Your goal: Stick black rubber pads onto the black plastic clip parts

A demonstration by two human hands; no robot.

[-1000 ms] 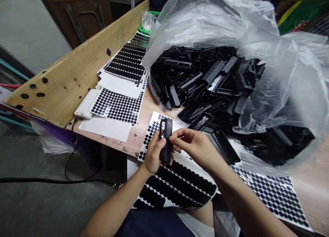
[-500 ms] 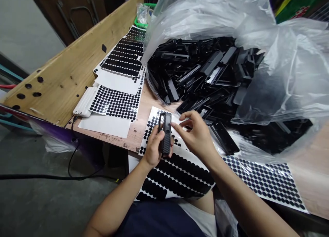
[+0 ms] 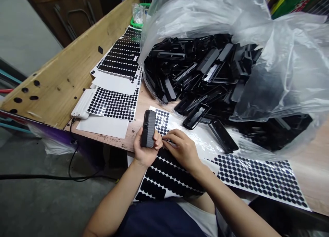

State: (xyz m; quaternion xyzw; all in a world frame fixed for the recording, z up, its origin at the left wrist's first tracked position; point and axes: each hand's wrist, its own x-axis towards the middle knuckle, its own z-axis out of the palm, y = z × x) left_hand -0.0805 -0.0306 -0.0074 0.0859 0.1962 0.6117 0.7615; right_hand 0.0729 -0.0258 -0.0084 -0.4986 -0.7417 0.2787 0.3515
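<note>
My left hand [image 3: 146,154] is wrapped round a black oblong plastic part [image 3: 148,129] with a carbon-fibre-like texture, held upright and slightly tilted. My right hand [image 3: 183,149] is beside it, thumb and forefinger pinched together above a sheet of round black stickers [image 3: 161,122]. What lies between those fingertips, if anything, is too small to make out. Below both hands, a sheet of large black dots [image 3: 169,177] hangs over my lap at the table edge.
A clear plastic bag [image 3: 205,14] spills a heap of black plastic parts [image 3: 190,72] on the table. Loose parts [image 3: 223,136] lie near its mouth. More sticker sheets [image 3: 113,101], a white box with a cable [image 3: 83,103] and a wooden side board [image 3: 61,65] are at the left.
My left hand has moved left with the black part and turned it. My right hand has come away from the part and down to the sticker sheet. Another loose part now shows by the bag.
</note>
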